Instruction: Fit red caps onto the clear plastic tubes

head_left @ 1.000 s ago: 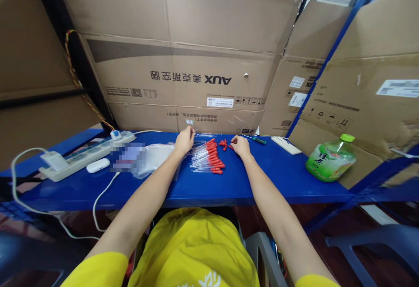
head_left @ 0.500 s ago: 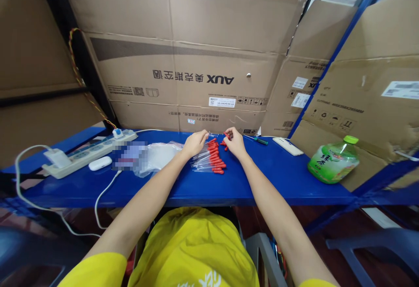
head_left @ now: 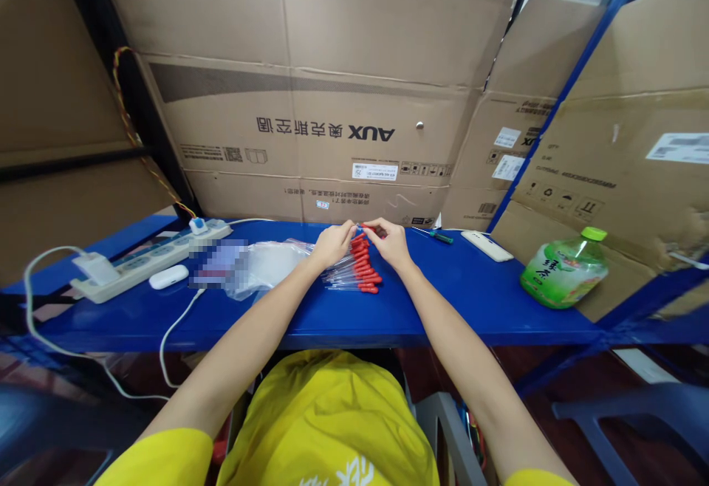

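Observation:
My left hand (head_left: pixel 334 244) is closed in a pinch on a clear dropper tube, most of it hidden by the fingers. Right beside it, my right hand (head_left: pixel 390 241) pinches a red rubber bulb (head_left: pixel 366 227) at the end of that tube. Whether the bulb is fully over the tube end, I cannot tell. Below both hands lies a row of droppers (head_left: pixel 365 270), clear tubes to the left and red bulbs to the right. A clear plastic bag (head_left: pixel 271 264) rests under and beyond my left forearm.
On the blue table (head_left: pixel 443 309), a power strip (head_left: pixel 160 257) with cables and a white case (head_left: pixel 169 277) are at left. A green-handled screwdriver (head_left: pixel 442 237), a phone (head_left: pixel 487 246) and a green bottle (head_left: pixel 565 272) are at right. Cardboard (head_left: pixel 332 102) walls the back.
My right hand has moved left with the red bulb and now meets the left hand at the tube. The loose red bulbs under it are now hidden. My left hand has barely shifted.

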### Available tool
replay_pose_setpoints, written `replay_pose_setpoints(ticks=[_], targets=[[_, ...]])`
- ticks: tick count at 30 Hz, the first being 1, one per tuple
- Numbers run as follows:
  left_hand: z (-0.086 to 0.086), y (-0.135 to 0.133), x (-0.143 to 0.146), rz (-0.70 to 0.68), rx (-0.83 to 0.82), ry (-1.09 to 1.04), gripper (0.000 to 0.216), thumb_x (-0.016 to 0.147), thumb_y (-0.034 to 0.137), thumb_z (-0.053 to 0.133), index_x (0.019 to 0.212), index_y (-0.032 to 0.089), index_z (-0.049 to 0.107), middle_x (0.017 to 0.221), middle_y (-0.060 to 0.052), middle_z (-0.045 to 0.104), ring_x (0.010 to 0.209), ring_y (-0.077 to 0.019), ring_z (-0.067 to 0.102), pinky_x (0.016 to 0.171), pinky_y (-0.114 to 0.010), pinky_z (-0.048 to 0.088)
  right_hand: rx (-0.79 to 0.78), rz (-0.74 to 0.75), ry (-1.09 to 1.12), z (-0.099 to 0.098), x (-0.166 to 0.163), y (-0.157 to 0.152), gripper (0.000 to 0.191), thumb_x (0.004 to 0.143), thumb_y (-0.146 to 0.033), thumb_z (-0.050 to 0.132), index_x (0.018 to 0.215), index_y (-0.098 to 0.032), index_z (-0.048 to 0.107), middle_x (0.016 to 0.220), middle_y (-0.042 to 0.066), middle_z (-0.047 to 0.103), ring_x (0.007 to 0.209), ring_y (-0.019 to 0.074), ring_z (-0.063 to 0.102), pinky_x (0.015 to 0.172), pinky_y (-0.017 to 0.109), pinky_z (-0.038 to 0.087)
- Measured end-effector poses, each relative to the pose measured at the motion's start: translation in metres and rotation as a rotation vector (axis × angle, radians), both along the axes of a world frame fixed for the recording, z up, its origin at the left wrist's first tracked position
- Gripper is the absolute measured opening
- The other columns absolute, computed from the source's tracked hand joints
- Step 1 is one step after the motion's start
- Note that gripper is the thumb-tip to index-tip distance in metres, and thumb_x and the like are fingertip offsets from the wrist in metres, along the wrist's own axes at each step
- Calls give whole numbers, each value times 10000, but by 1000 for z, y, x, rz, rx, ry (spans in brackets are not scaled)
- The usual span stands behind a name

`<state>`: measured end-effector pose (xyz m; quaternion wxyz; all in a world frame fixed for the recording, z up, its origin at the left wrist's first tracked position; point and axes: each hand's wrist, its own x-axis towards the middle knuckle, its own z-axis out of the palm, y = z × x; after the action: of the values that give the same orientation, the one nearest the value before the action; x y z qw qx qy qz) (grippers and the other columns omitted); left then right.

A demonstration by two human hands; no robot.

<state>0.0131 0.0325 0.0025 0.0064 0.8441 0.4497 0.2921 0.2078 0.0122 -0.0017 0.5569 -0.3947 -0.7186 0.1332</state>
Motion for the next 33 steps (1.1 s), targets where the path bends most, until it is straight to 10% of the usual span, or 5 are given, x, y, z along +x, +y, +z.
replay_pose_setpoints(ticks=[33], targets=[[2,-2,0,-62,58,117,371,1118,402,297,1031,212,604,920,-98,746,881,-251,715,683,-293,382,24,50,27,-8,4,9,283,893,-423,685,953,-167,792,804,62,774,658,179,673,648,289,523]])
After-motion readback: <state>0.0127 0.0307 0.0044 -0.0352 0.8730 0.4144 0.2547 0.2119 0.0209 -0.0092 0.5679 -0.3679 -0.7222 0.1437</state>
